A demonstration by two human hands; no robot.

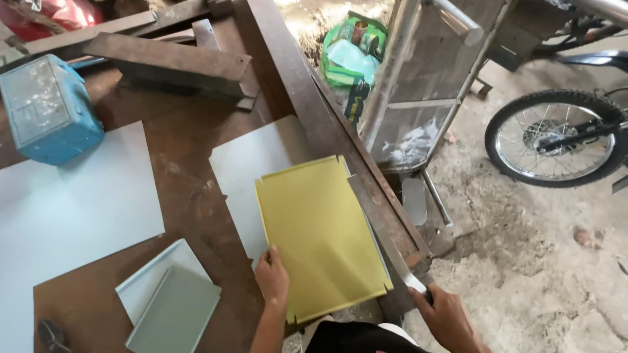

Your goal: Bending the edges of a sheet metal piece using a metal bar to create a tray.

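A yellow metal sheet [320, 232] with notched corners lies on a grey sheet [252, 160] at the right side of the rusty workbench [190, 202]. My left hand [272, 278] presses down on the yellow sheet's near left edge. My right hand [448, 319] grips the handle of a long metal lever blade [383, 232] that runs along the yellow sheet's right edge, beside the bench's raised rim.
A folded grey tray piece [171, 307] lies near the front left. A large grey sheet [62, 219] and a blue metal box [49, 108] are further left. Steel bars [173, 62] lie at the back. A metal cabinet frame [425, 85] and a motorcycle wheel [556, 137] stand on the dirt floor.
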